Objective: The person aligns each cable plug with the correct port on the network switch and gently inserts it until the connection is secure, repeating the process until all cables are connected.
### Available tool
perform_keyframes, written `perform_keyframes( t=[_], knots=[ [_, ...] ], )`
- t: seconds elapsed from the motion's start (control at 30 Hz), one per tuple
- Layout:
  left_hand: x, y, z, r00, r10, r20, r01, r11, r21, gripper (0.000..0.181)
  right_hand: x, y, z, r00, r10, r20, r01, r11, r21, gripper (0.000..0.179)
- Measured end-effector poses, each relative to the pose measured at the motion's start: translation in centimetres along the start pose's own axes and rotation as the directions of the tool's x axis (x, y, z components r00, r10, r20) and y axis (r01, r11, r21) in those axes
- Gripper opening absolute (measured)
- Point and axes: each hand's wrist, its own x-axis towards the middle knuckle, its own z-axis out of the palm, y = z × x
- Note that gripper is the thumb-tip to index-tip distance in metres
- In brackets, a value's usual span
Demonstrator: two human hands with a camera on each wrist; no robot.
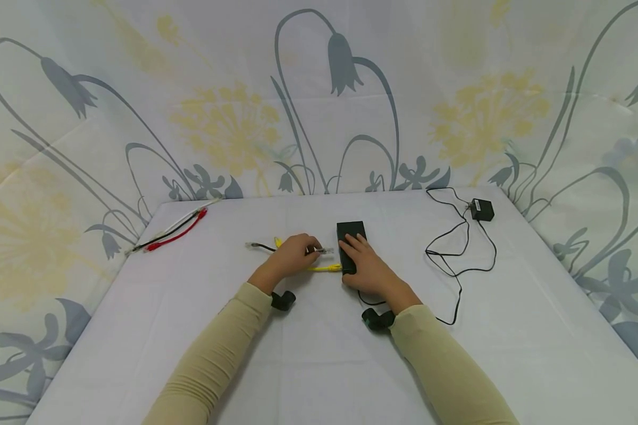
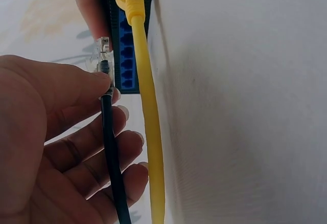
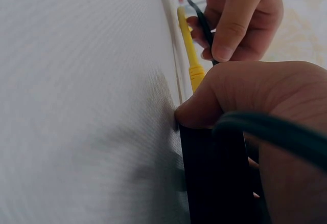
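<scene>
My left hand (image 1: pixel 293 258) pinches a black Ethernet cable (image 2: pixel 108 132) between thumb and index finger, just behind its clear plug (image 2: pixel 103 45). That plug points toward the black network switch (image 1: pixel 351 229), close to its row of blue ports (image 2: pixel 126 55). A yellow Ethernet cable (image 2: pixel 148 96) has its plug at a port near one end of the row, and the other ports in sight hold nothing. My right hand (image 1: pixel 369 268) grips the switch, fingers spread over its top and thumb (image 3: pixel 196 112) against its side. The black cable's other plug (image 1: pixel 251 244) lies left of my left hand.
A black power adapter (image 1: pixel 481 210) lies at the back right, its thin cord (image 1: pixel 459 271) looping over the white table toward my right wrist. At the back left lie a red cable (image 1: pixel 178 236), a black cable (image 1: pixel 162 237) and a white cable (image 1: pixel 183 218).
</scene>
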Motion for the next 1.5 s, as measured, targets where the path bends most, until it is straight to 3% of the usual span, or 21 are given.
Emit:
perform_keyframes(
  t=[0.9,1.03,1.5],
  knots=[
    [0.1,0.1,1.1,0.997,0.017,0.076,-0.015,1.0,-0.025,0.024,-0.1,0.0,0.0,1.0,-0.011,-0.005,0.011,1.0,-0.005,0.076],
    [0.0,0.2,1.1,0.996,0.05,0.074,-0.048,0.999,-0.02,0.023,-0.1,0.0,0.0,1.0,-0.013,-0.004,0.013,1.0,-0.004,0.076],
    [0.2,0.0,1.5,0.996,0.067,0.067,-0.068,0.997,0.019,0.023,-0.2,0.1,0.0,1.0,-0.022,-0.005,0.022,1.0,-0.002,0.076]
  ],
)
